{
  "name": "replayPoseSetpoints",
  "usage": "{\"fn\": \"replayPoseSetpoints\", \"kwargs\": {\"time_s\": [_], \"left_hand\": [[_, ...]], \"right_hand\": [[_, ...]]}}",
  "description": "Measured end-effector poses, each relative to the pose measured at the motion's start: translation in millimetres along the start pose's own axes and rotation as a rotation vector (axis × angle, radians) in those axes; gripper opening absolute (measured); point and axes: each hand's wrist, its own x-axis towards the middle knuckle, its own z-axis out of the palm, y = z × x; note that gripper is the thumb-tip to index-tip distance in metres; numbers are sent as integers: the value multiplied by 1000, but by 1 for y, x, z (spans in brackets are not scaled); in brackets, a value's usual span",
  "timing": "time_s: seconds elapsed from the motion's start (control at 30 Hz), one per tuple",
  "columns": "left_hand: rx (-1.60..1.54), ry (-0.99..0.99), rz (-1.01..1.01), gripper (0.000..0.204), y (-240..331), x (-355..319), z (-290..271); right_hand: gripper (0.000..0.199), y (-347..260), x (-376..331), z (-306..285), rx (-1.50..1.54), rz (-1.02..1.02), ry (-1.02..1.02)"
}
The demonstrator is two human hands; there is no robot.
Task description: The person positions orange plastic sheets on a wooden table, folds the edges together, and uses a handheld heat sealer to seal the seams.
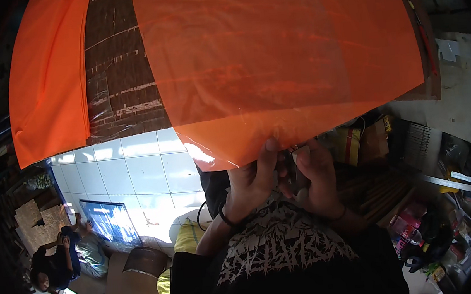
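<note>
A translucent orange plastic sheet (pixel 272 48) lies over a dark brown, scuffed board (pixel 123 84), and its near edge hangs past the board toward me. My left hand (pixel 251 180) is closed on that loose edge, thumb on top and fingers underneath. Close beside it, my right hand (pixel 315 176) is closed too, thumb and fingers pinched together just below the edge. Whatever sits between those right fingertips is too small and dark to name. Another folded orange sheet (pixel 51 85) covers the left end of the board.
White floor tiles (pixel 142 166) show beyond the board, with a blue-framed glossy panel (pixel 110 222) on them. A person (pixel 58 263) sits low at the far left. Yellow sacks (pixel 186 238) stand by my left side. Boxes (pixel 372 140) and mixed clutter (pixel 422 231) fill the right.
</note>
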Motion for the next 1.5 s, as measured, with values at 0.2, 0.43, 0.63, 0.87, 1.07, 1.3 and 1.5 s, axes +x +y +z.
{"fn": "replayPoseSetpoints", "kwargs": {"time_s": [0.2, 0.43, 0.63, 0.87, 1.07, 1.3, 1.5], "left_hand": [[7, -19, 107, 16, -3, 4, 0], [-13, -28, 68, 15, -5, 4, -1], [22, -103, 62, 23, -6, 5, -4], [19, -98, 50, 16, -4, 4, -3], [-2, -58, 82, 12, -6, 1, -3], [-98, -61, 166, 14, 4, 9, 1], [124, 98, 250, 21, 4, 7, -3]], "right_hand": [[33, 1, 1, -1, 8, -10, -21], [38, 1, 1, 1, -34, -45, 18], [38, 2, 3, 0, -66, -77, -2], [36, 0, 1, 2, -119, -80, -4], [34, 3, 3, 5, -230, -154, 64], [50, 5, 5, -7, -191, -234, -8], [44, -52, 4, -59, -317, -673, 555]]}}
